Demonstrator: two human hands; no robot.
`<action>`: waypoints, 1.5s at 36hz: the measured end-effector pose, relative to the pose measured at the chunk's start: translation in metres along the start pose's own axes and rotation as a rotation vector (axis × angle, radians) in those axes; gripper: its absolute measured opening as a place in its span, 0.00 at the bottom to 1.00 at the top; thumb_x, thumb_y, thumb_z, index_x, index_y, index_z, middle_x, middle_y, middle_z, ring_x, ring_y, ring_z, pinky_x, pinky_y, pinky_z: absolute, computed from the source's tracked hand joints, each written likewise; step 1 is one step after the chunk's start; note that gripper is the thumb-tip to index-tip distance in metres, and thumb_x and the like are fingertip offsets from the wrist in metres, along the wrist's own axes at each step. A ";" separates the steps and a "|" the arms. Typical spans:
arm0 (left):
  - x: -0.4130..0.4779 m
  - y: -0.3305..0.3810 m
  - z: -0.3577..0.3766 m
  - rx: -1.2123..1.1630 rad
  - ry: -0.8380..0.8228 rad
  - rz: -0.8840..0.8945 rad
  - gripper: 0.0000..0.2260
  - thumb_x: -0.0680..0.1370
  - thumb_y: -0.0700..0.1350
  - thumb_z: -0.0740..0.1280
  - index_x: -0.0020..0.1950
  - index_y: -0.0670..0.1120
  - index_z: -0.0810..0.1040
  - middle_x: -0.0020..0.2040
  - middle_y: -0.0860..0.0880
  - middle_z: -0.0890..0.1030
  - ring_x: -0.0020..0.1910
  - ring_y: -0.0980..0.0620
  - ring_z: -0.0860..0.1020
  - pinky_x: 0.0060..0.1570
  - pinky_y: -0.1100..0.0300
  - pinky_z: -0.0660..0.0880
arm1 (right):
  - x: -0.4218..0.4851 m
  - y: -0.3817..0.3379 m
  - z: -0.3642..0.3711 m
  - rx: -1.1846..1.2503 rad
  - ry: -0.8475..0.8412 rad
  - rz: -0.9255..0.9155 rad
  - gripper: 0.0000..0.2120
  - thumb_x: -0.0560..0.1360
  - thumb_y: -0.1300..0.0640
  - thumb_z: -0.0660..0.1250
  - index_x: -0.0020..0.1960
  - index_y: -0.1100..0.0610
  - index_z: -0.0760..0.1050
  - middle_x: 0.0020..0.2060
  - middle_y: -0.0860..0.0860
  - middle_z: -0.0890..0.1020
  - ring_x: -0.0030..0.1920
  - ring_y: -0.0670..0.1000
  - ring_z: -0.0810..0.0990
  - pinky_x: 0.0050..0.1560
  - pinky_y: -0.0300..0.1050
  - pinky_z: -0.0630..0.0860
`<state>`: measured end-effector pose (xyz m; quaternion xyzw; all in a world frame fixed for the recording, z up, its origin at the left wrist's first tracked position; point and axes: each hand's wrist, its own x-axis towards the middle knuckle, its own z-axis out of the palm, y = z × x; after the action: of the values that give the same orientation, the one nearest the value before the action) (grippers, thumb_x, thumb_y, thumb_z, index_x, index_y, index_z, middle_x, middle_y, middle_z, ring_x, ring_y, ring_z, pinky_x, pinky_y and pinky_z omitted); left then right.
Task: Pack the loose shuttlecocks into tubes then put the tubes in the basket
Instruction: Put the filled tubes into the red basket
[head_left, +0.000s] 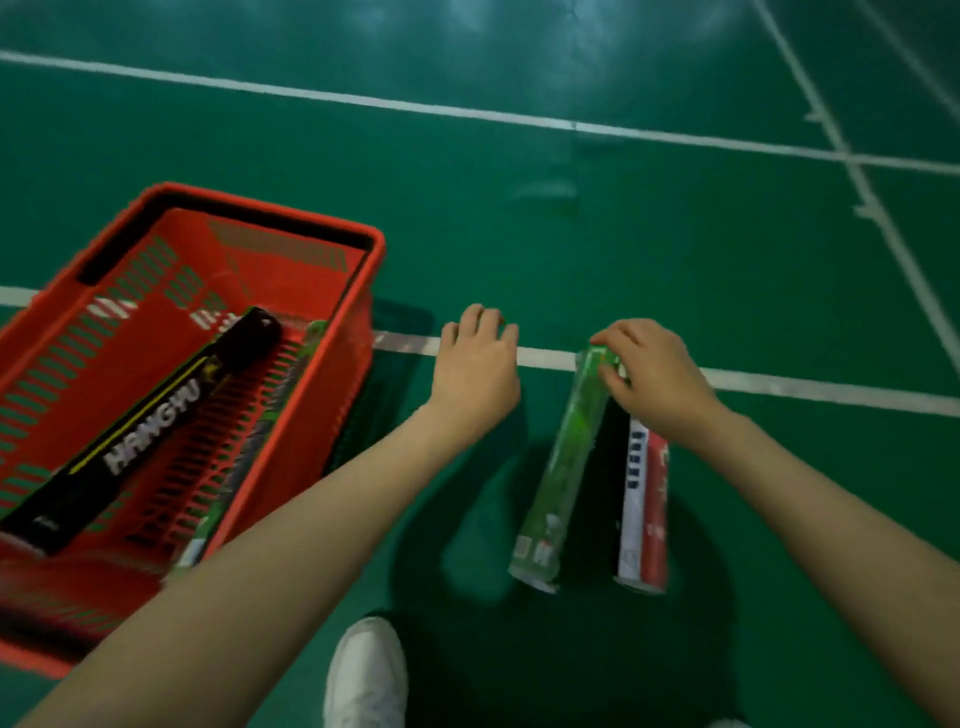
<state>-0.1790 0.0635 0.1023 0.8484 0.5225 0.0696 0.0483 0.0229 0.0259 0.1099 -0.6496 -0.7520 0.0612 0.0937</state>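
You are getting bare floor (675, 249) opening wide beyond both hands. Your left hand (475, 364) is hovering in the gap between the basket (376, 249) wall and the green tube (566, 467), whose far end your right hand (654, 379) is gripping. The red-and-white tube (647, 509) is lying just beside it (a narrow dark slot is parting them). Inside the basket, a black tube (156, 431) is lying slantwise, leaving bare mesh beside it. Your shoe (366, 670) is blocking the near floor.
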 end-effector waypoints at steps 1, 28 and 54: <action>0.001 0.011 0.011 -0.020 -0.075 0.005 0.22 0.73 0.44 0.66 0.66 0.41 0.71 0.65 0.42 0.70 0.69 0.42 0.64 0.62 0.48 0.64 | -0.012 0.015 0.009 0.020 -0.008 0.062 0.15 0.72 0.64 0.68 0.58 0.64 0.77 0.52 0.60 0.79 0.55 0.62 0.76 0.57 0.54 0.70; -0.054 0.091 0.198 -0.606 -0.671 -0.373 0.52 0.72 0.53 0.72 0.74 0.57 0.30 0.69 0.39 0.63 0.55 0.42 0.74 0.47 0.54 0.71 | -0.112 0.079 0.188 0.548 -0.192 0.899 0.51 0.71 0.52 0.70 0.74 0.43 0.31 0.68 0.60 0.59 0.61 0.64 0.70 0.60 0.58 0.73; -0.040 -0.027 -0.035 -0.874 -0.115 -0.463 0.45 0.62 0.70 0.67 0.70 0.73 0.43 0.66 0.48 0.73 0.58 0.47 0.77 0.60 0.48 0.74 | 0.019 -0.056 0.008 1.178 0.022 0.502 0.42 0.74 0.57 0.69 0.76 0.44 0.44 0.60 0.47 0.75 0.54 0.49 0.80 0.55 0.47 0.78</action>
<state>-0.2265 0.0403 0.1299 0.6131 0.6155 0.2226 0.4423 -0.0356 0.0363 0.1157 -0.6461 -0.4165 0.4775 0.4256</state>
